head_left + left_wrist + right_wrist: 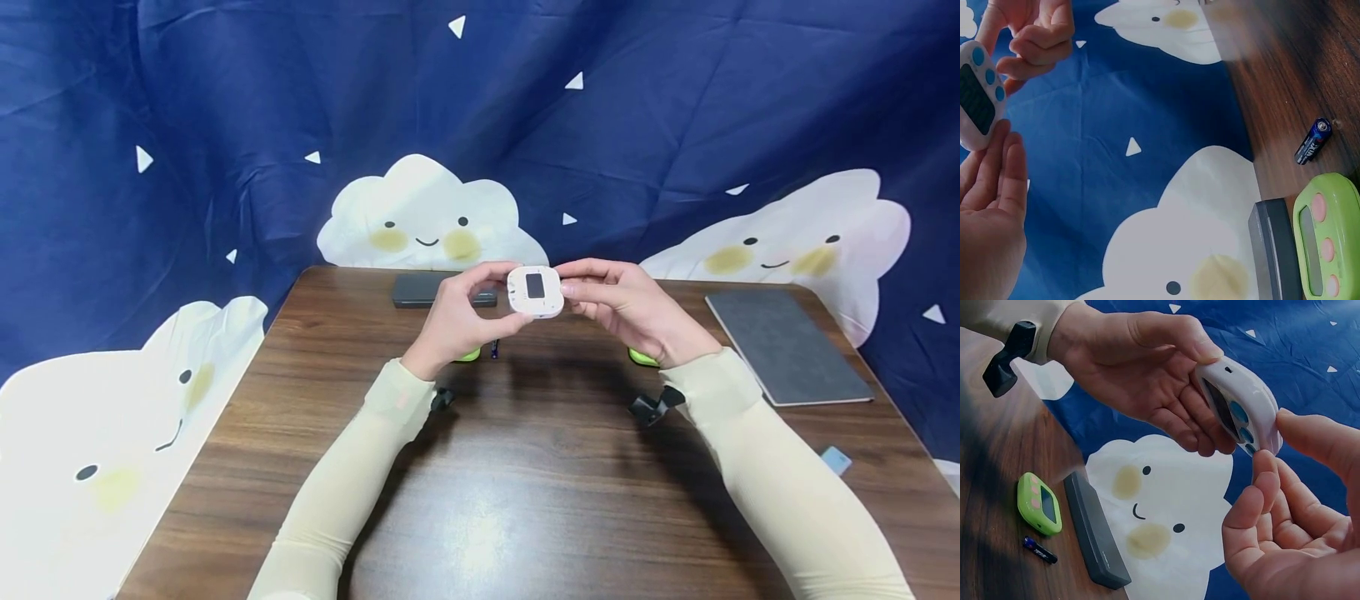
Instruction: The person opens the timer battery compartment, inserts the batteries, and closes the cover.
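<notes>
A white digital timer (551, 297) with rounded corners is raised above the table between both hands. Its back, with a dark rectangle, faces the head view; the left wrist view shows blue buttons and a dark screen on its front. My left hand (467, 315) grips the left edge between thumb and fingers. At the opposite edge, my right hand (628, 302) pinches the timer with thumb and fingertips, as the right wrist view shows. Below lie a green timer (1040, 505) with pink buttons and a dark blue battery (1314, 141); my left hand mostly hides this timer in the head view.
A long dark box (420, 290) lies at the table's back edge. To the right are a grey notebook (787, 346) and a small light-blue item (836, 460). Another bright green thing (642, 358) peeks out beneath my right hand. A blue cloud-print cloth (615, 142) hangs behind the table.
</notes>
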